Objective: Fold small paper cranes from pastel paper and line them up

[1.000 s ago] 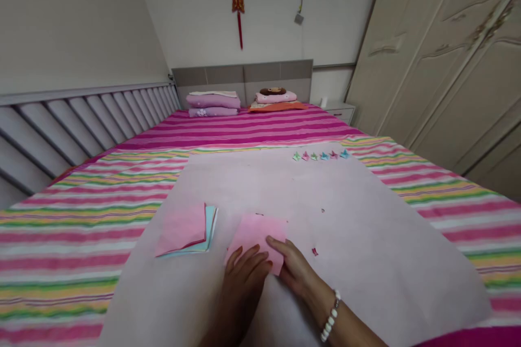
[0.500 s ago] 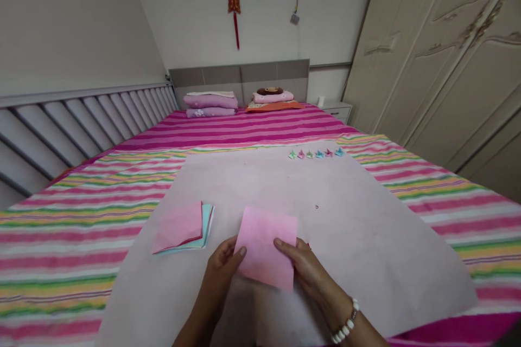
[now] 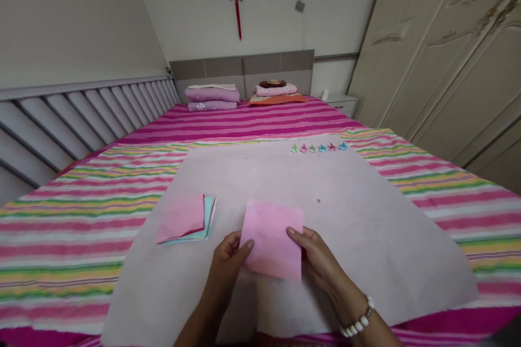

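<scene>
A square sheet of pink paper (image 3: 272, 238) is held up between my two hands, slightly tilted, above a large pale sheet (image 3: 366, 260). My left hand (image 3: 230, 255) grips its left edge, thumb on top and fingers curled behind. On the opposite edge, my right hand (image 3: 315, 252) pinches it with the thumb over the front; its other fingers are partly hidden behind the paper. To the left lies a stack of coloured paper (image 3: 183, 219), pink on top with light blue below. Several small folded paper pieces (image 3: 322, 148) in green, pink and blue stand in a row at the far right.
The pale sheet lies on a bed with a striped cover (image 3: 407, 168). Folded bedding (image 3: 214, 96) and another pile (image 3: 277, 91) sit by the headboard (image 3: 280, 62). A slatted rail (image 3: 81, 108) runs along the left, a wardrobe (image 3: 439, 59) along the right.
Both hands and the pink paper have shifted slightly right and up in view. The whole scene has also moved a little upward as the camera tilted.
</scene>
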The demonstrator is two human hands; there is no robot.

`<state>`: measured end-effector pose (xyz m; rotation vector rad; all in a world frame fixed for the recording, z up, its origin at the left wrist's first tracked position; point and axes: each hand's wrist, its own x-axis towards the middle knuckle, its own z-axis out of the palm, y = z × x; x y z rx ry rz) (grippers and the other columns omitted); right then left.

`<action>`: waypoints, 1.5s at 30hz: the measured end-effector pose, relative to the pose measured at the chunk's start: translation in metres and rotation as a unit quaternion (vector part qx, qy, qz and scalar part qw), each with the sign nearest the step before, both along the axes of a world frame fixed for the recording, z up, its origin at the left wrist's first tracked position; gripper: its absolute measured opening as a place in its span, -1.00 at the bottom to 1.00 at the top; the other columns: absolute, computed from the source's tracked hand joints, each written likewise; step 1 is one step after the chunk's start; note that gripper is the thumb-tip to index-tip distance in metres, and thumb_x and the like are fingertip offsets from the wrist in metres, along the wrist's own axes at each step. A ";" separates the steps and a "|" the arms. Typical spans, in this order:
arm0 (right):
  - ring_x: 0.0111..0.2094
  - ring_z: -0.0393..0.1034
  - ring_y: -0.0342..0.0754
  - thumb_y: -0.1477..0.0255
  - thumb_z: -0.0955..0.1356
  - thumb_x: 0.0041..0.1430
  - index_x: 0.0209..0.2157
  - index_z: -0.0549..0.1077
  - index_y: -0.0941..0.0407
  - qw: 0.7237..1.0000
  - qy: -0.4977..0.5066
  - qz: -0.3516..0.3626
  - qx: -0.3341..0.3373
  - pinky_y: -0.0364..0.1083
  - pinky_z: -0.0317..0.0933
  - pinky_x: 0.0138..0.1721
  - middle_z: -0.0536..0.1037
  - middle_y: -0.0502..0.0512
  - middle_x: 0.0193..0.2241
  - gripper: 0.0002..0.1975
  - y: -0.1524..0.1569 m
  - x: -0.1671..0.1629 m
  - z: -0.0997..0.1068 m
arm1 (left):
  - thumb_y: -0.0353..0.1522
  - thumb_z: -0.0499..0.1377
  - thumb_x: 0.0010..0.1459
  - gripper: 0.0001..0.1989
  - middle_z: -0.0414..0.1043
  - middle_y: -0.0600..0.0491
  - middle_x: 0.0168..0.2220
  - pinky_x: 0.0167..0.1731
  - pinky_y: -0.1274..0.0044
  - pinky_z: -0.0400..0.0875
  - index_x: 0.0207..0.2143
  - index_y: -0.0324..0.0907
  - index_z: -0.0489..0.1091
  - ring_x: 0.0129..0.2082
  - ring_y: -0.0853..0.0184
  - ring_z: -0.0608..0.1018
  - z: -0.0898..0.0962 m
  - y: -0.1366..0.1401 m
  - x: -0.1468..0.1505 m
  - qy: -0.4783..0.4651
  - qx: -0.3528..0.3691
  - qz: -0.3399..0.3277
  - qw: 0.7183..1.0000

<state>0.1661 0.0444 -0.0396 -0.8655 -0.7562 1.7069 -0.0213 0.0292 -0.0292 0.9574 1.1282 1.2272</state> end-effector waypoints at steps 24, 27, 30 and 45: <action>-0.36 0.53 0.13 0.21 0.43 0.03 -0.18 0.53 0.19 1.000 0.014 -0.002 -0.018 0.05 0.37 -0.31 0.63 0.23 -0.38 -0.61 0.000 0.003 0.008 | -0.30 0.31 -0.07 -0.13 0.50 -0.07 -0.08 -0.14 0.34 0.42 0.26 -0.03 -0.02 -0.15 0.20 0.55 0.008 0.002 -0.005 0.027 0.068 -0.069 0.995; -0.33 0.52 0.13 0.22 0.42 0.05 -0.15 0.52 0.19 1.000 0.012 -0.005 -0.002 0.04 0.36 -0.30 0.63 0.23 -0.35 -0.61 0.002 0.001 0.007 | -0.33 0.30 -0.05 -0.51 0.48 -0.03 -0.03 -0.01 0.34 0.35 0.00 -0.06 0.40 -0.03 0.19 0.49 0.005 0.003 -0.011 0.163 0.098 -0.054 0.980; -0.32 0.51 0.08 0.27 0.47 -0.04 -0.02 0.44 0.14 0.999 -0.006 -0.038 0.036 0.01 0.33 -0.26 0.62 0.18 -0.31 -0.48 0.004 0.001 0.009 | -0.34 0.28 -0.05 -0.68 0.52 -0.01 -0.07 0.01 0.33 0.34 -0.17 -0.10 0.51 -0.01 0.16 0.48 0.003 0.006 -0.014 0.237 0.113 -0.018 0.965; -0.47 0.24 -0.08 0.41 0.46 -0.06 -0.32 0.59 0.01 0.899 -0.315 -0.106 0.283 -0.07 0.16 -0.40 0.41 0.01 -0.47 -0.82 0.022 0.020 0.002 | -0.38 0.25 -0.02 -0.81 0.53 0.01 -0.36 -0.28 0.43 0.41 -0.28 -0.12 0.55 -0.31 0.26 0.52 0.000 0.031 -0.010 0.359 0.256 0.033 0.897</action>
